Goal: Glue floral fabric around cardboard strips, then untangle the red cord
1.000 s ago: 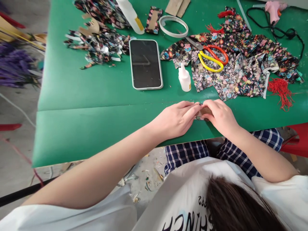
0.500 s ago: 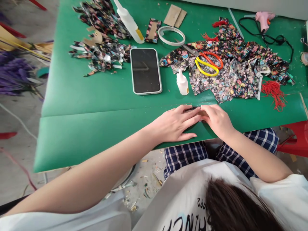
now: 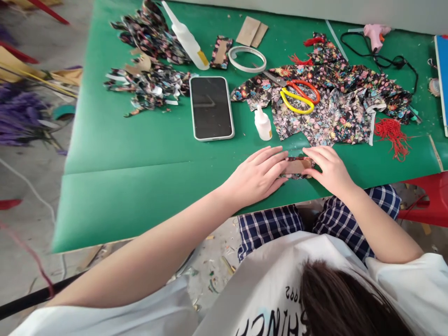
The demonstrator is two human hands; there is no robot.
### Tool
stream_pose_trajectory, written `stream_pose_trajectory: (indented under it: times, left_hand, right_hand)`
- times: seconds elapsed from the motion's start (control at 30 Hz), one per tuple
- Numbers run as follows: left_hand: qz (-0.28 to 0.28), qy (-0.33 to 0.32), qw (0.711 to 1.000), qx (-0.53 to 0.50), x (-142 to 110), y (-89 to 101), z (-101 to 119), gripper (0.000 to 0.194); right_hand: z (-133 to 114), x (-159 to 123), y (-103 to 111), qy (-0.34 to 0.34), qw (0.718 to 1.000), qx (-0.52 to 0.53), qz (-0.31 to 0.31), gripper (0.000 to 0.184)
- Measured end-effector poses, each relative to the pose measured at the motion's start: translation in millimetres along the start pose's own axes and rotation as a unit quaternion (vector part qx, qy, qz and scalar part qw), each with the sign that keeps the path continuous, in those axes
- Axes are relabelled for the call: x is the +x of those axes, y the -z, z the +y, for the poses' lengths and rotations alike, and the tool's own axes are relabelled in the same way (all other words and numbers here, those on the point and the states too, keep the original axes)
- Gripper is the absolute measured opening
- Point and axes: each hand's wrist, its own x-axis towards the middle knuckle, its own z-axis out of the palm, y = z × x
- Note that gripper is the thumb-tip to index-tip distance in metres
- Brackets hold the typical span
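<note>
Left hand (image 3: 257, 176): laid palm-down, fingers extended and close together, fingertips over the left end of a card strip edged with floral cloth (image 3: 297, 167). Right hand (image 3: 329, 170): at the strip's right end, fingertips near its far corner and thumb by its near edge, spanning it; whether it pinches cannot be told. The strip lies between the two hands on the green tabletop (image 3: 140, 154), brown face up, its ends partly hidden by fingers.

Just beyond the left hand's fingers: a small white bottle (image 3: 263, 127), upright. Farther out and slightly left of that hand: a phone (image 3: 212, 108), dark screen up. Beyond the phone, past the same hand: a tape ring (image 3: 245, 69), a second cloth-edged card (image 3: 220, 52), two overlapping plain cards (image 3: 249, 31), and a larger bottle (image 3: 191, 44) with a long nozzle. Far left of the left hand: a heap of cut cloth strips (image 3: 154, 86).

Just beyond the right hand: spread floral cloth (image 3: 324, 114), with red-and-yellow-handled scissors (image 3: 287, 84) resting on it. To that hand's right and outward: a red tassel (image 3: 392, 135); well beyond it, a pink glue gun (image 3: 375, 37) with black cord.
</note>
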Motion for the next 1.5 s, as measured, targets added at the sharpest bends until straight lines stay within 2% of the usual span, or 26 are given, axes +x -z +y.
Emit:
stream_pose_trajectory:
  times: [0.07, 0.17, 0.4, 0.57, 0.67, 0.73, 0.83, 0.93, 1.03, 1.13, 1.37, 1.5]
  left_hand:
    - [0.003, -0.011, 1.000, -0.004, 3.8, -2.0, 1.9, 0.032]
    - [0.001, -0.031, 0.999, -0.007, 5.1, -7.9, 3.0, 0.032]
    - [-0.019, -0.038, 0.999, -0.012, -0.2, -14.8, 0.5, 0.031]
    - [-0.032, -0.030, 0.998, -0.037, -0.6, -13.0, 4.2, 0.032]
    - [-0.024, -0.014, 0.999, -0.030, -3.2, -7.6, 5.9, 0.034]
    - [0.004, 0.006, 1.000, -0.014, -5.7, -2.3, 4.7, 0.033]
    - [0.039, 0.061, 0.997, 0.012, -8.5, 4.4, 0.1, 0.029]
    - [0.031, 0.098, 0.994, 0.045, -9.8, 6.0, -2.7, 0.028]
    - [0.019, 0.101, 0.990, 0.093, -12.3, 2.9, -0.5, 0.027]
    - [0.024, 0.104, 0.987, 0.121, -18.9, -0.5, 4.0, 0.026]
    - [0.054, 0.157, 0.980, 0.113, -39.6, 6.5, 4.3, 0.020]
    - [0.016, 0.169, 0.982, 0.084, -37.8, 13.2, 0.3, 0.035]
  right_hand:
    - [1.0, 1.2, -0.7, 0.017, 0.999, -0.021, -0.021, 0.048]
    - [0.1, 2.3, -2.7, 0.008, 0.999, -0.035, -0.037, 0.046]
    - [-2.7, 0.8, -6.1, 0.001, 0.999, -0.042, -0.012, 0.039]
    - [-0.7, -0.6, -7.3, -0.021, 0.999, -0.020, -0.023, 0.038]
    - [3.3, -3.3, -1.0, -0.015, 1.000, 0.008, -0.023, 0.053]
    - [5.7, -5.3, 5.3, -0.012, 1.000, 0.025, 0.004, 0.058]
    - [6.1, -5.8, 11.4, -0.010, 0.999, 0.031, 0.034, 0.047]
    - [0.7, -2.0, 9.3, 0.007, 1.000, 0.020, -0.006, 0.046]
    - [-8.0, 2.7, 2.4, 0.022, 0.999, -0.002, -0.045, 0.050]
    - [-14.3, 4.5, -3.8, 0.023, 0.998, -0.019, -0.058, 0.044]
    - [-13.5, 1.1, -9.1, 0.030, 0.999, -0.030, -0.029, 0.029]
    - [-10.7, 2.1, -8.9, 0.045, 0.998, -0.024, -0.027, 0.032]
